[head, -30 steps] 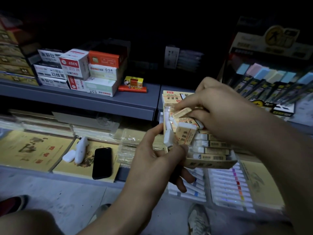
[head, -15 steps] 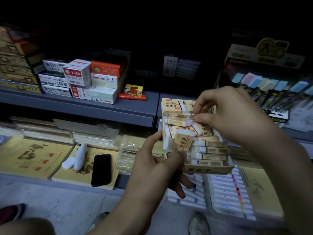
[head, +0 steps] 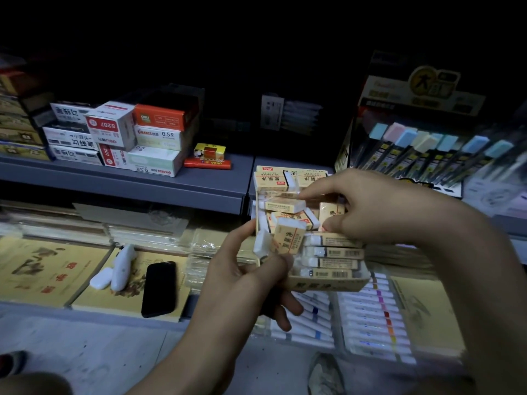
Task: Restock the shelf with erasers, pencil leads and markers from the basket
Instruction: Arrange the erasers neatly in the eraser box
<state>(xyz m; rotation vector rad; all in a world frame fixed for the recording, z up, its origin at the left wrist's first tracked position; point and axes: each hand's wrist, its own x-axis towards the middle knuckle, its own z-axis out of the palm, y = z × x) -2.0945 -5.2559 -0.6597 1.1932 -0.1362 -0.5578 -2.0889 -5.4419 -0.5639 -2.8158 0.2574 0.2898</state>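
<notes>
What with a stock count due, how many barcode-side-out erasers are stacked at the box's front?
4: top tan-sleeved white eraser, second, third, bottom, stacked in the tan cardboard box. The right hand may hide more.

Single view, taken from a wide-angle camera worn on the head. It was aimed forward and tilted down. The left hand point(head: 242, 283) and right hand point(head: 373, 206) were caught close up, centre frame, with the eraser box point(head: 328, 283) between them. The grey shelf point(head: 185, 186) was seen just behind, slightly from above, running at a slant across frame. The floor point(head: 99, 352) and a shoe point(head: 325, 374) were picked up along the bottom edge. Top of frame was lost to darkness.
</notes>
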